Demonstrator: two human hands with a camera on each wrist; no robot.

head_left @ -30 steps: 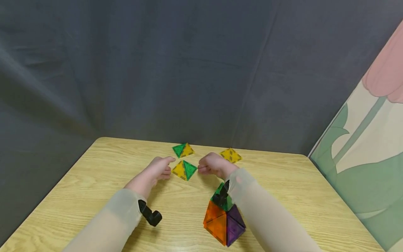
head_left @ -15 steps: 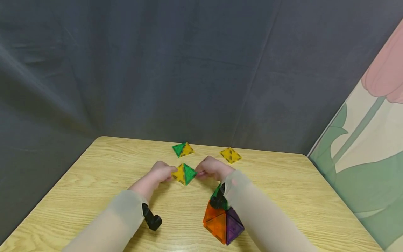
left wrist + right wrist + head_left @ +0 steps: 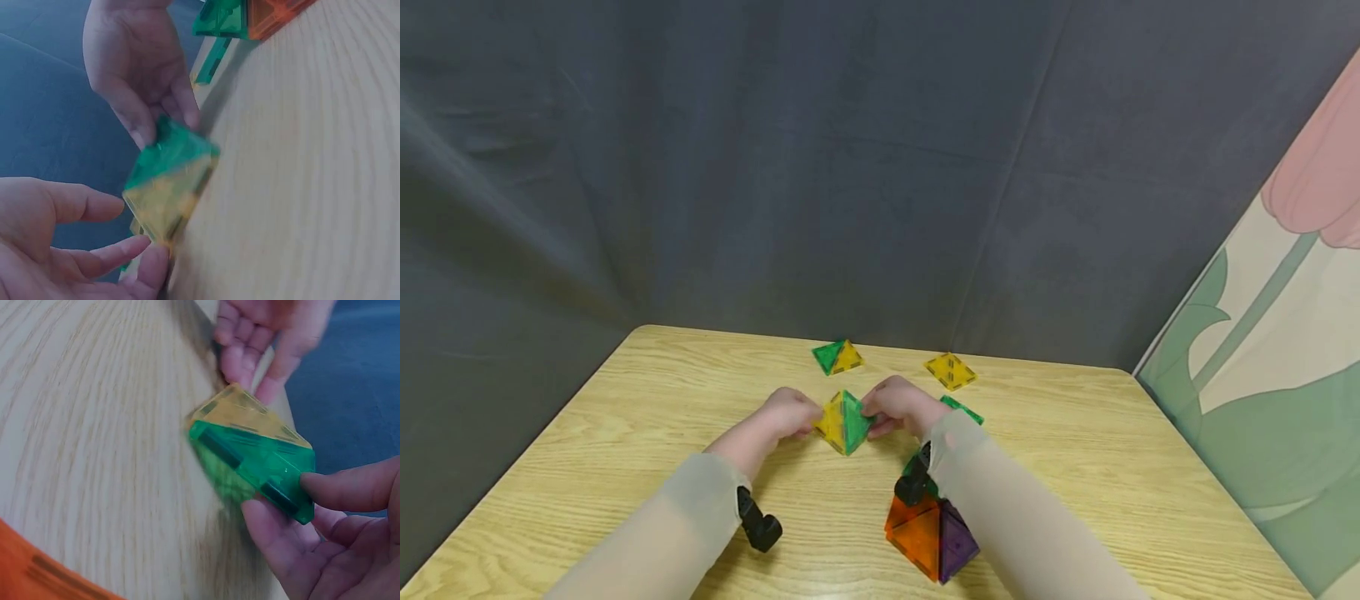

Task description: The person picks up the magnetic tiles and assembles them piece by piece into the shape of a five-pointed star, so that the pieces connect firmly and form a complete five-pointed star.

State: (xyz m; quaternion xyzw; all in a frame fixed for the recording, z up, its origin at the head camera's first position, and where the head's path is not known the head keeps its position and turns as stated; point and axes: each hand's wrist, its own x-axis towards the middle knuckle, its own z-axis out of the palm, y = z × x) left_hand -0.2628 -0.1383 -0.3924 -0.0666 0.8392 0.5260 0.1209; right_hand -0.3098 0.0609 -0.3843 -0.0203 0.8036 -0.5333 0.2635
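Two translucent magnetic triangle tiles, one yellow [image 3: 831, 423] and one green [image 3: 855, 422], meet along an edge between my hands. My right hand [image 3: 898, 407] pinches the green tile's outer corner, thumb above and fingers beneath, as the right wrist view shows. The pair is tilted up from the table there. At the yellow tile's outer corner is my left hand [image 3: 788, 414]. In the left wrist view its thumb lies close beside the tile, and a fingertip [image 3: 153, 265] touches the lower corner. Its fingers are extended rather than curled.
An orange, purple and green tile build [image 3: 917, 542] stands near my right forearm, partly hidden by it. A green tile [image 3: 962, 410] lies beyond my right wrist. A green-yellow pair [image 3: 838, 357] and a yellow pair [image 3: 951, 371] lie at the table's [image 3: 700, 358] back edge.
My left hand has come in to the yellow tile. My right hand has taken hold of the green tile, and the pair has been tilted up and shifted slightly toward me.
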